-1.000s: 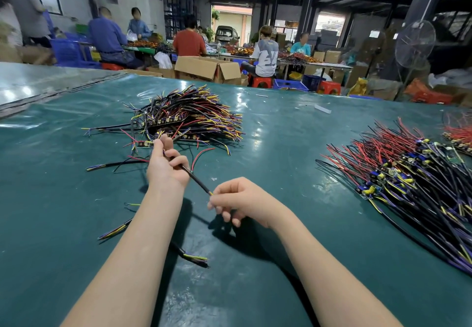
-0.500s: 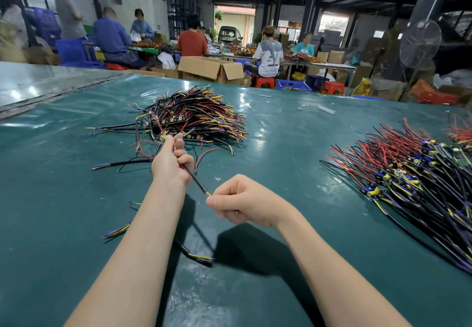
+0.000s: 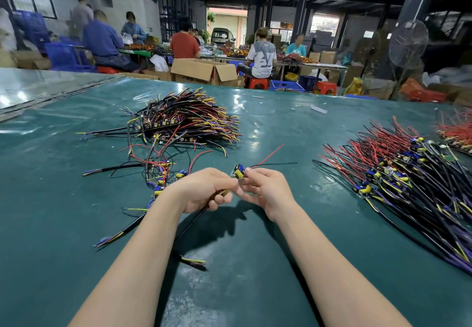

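On the left of the dark green table cover, a loose black cable with coloured cores lies flat. Behind it, further from the person, a big heap of black, yellow and red wires with small boards rests on the cover. In front of this heap, a small tangle of red and black wires with blue and yellow parts lies just beside the left wrist.

The left hand is above the table in the middle. Its fingers are curled round a black sheathed cable, which goes down and to the left beside the forearm. The right hand is just beside it. The two hands are close together, and I cannot tell if their fingertips touch. The right hand pinches a small circuit board with a yellow part, so the board is off the table, between the two hands and a little above them. From the board a thin red wire and a thin black wire stick out to the right in the air.

On the right, well apart from the hands, a wide heap of red, black and purple wires with blue and yellow boards lies on the cover. At the far right edge another heap of red wires shows only partly.
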`<state>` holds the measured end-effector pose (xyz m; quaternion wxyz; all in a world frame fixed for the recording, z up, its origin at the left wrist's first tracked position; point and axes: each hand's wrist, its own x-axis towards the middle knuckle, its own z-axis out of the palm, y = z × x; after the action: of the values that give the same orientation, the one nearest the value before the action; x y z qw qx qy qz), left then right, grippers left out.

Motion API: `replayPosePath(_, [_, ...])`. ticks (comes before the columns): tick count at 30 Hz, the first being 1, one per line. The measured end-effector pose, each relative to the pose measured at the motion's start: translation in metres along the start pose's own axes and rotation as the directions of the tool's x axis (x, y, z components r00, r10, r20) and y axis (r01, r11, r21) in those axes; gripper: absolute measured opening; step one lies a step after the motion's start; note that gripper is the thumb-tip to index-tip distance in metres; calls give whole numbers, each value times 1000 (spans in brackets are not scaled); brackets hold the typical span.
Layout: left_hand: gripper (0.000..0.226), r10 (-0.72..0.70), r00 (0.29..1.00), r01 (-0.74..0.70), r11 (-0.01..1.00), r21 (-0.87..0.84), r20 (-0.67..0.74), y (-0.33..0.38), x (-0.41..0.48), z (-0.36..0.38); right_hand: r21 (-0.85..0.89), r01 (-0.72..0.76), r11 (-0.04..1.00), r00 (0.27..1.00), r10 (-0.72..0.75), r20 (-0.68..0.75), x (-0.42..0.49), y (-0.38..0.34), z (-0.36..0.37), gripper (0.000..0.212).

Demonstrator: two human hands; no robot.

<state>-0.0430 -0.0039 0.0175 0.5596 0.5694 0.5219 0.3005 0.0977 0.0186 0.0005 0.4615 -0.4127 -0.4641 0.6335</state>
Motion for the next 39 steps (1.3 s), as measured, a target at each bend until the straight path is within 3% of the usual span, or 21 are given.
replayPosePath(6, [28,-45,991,43,999,18,129,-3,-1,1,183,5,983,994,15,-107,2,-2,-4,15])
replayPosePath(11, [17,68,994,-77,992,-100,-90,-5,6,4,258,28,966,982,21,-186,4,-4,-9,16])
replayPosePath(13, [17,128,980,-139,988,-65,-152,-5,8,3,298,33,954,982,25,-188,5,-3,-11,15])
replayPosePath(16, [16,152,977,-153,988,4,-148,-6,9,3,273,90,958,969,-21,-244,6,-2,-9,17])
replayPosePath(20, [15,105,986,-110,994,-29,-132,-9,11,6,98,224,970,920,-177,-350,6,0,-7,22])
replayPosePath(24, [9,29,993,-51,980,-191,-115,-8,13,12,73,210,975,936,-179,-302,5,0,-9,21])
replayPosePath(28, [15,56,964,-110,975,-196,-261,-12,18,21,12,186,983,956,-178,-234,5,2,-9,21])
replayPosePath(33, [4,99,947,-155,974,-163,-306,-10,17,19,111,225,968,939,-185,-291,7,0,-10,22])
replayPosePath(39, [12,74,982,-79,997,-18,-171,-7,14,15,247,261,933,911,-153,-383,10,-4,-22,23])
